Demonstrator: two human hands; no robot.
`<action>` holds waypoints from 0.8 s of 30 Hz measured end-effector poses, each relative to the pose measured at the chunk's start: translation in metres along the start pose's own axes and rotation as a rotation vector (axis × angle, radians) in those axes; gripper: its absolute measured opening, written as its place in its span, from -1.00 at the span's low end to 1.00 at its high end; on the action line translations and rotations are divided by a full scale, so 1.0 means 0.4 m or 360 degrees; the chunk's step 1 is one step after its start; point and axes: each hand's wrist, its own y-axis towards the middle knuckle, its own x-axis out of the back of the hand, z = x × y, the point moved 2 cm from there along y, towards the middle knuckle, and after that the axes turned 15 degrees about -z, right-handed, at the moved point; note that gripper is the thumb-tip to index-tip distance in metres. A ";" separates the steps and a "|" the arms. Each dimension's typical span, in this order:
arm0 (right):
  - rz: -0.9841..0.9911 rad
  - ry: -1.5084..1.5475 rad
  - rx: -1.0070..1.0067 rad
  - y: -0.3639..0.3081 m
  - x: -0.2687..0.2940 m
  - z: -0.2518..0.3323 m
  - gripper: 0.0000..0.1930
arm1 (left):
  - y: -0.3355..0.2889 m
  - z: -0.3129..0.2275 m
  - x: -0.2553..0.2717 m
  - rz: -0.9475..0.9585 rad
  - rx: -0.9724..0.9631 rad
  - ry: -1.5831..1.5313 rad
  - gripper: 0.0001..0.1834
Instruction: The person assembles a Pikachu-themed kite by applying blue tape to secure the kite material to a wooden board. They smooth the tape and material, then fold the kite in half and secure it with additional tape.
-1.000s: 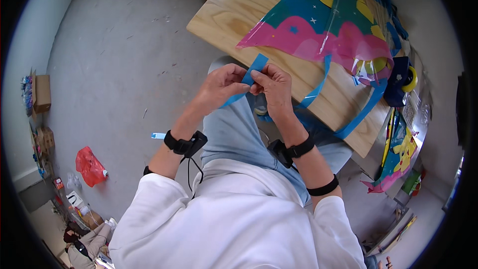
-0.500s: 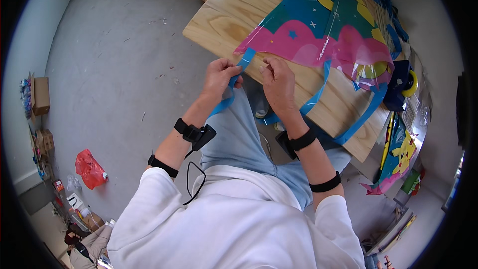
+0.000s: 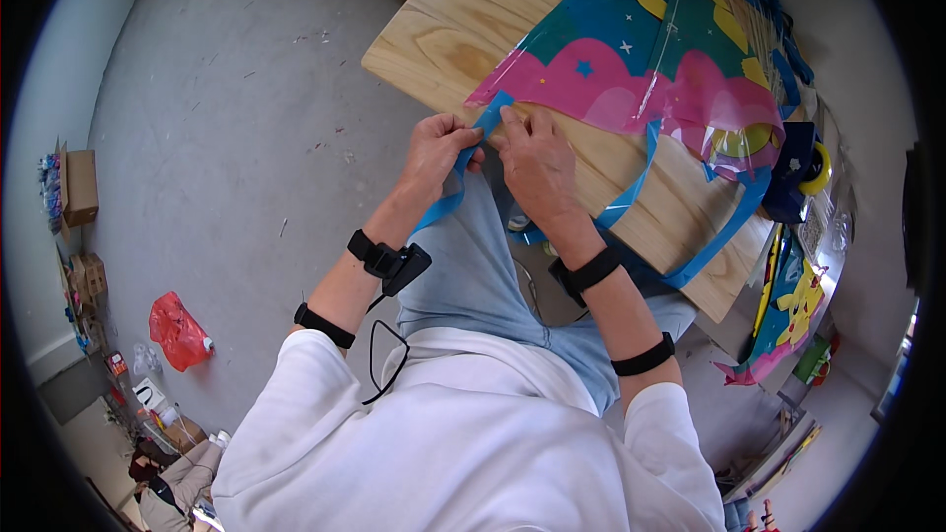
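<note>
My left hand [image 3: 440, 156] pinches a flat blue ribbon [image 3: 490, 116] close to its upper end, and the rest hangs down over my left thigh. Beside it, my right hand [image 3: 540, 160] has its fingers bent, with the index fingertip at the ribbon's right edge; whatever its thumb and finger hold is hidden. Just beyond both hands, a glossy printed plastic sheet [image 3: 591, 79] in teal and pink lies on the wooden table [image 3: 434, 39]. More blue strips [image 3: 724, 236] trail from under the sheet across the near part of the table.
A dark blue tape dispenser [image 3: 788, 172] with a yellow roll stands at the table's right side. Further right lies another printed piece [image 3: 788, 310]. A red plastic bag [image 3: 179, 332] is on the floor at left, with cardboard boxes [image 3: 81, 185] along the wall.
My right hand has moved left, bringing its fingertips up to the ribbon's end. My left hand keeps its pinch, and the ribbon's end has shifted slightly up and right.
</note>
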 end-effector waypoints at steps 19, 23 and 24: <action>-0.0012 -0.0195 0.0040 0.008 -0.006 0.009 -0.54 | -0.066 -0.039 -0.031 -0.0092 -0.2190 0.1591 -0.57; 0.0021 -0.0147 -0.0007 0.007 -0.005 0.002 -0.55 | -0.045 -0.029 -0.030 -0.0053 -0.2211 0.1721 -0.53; 0.0023 -0.0135 -0.0008 0.006 -0.005 0.003 -0.55 | -0.041 -0.028 -0.030 -0.0053 -0.2215 0.1729 -0.53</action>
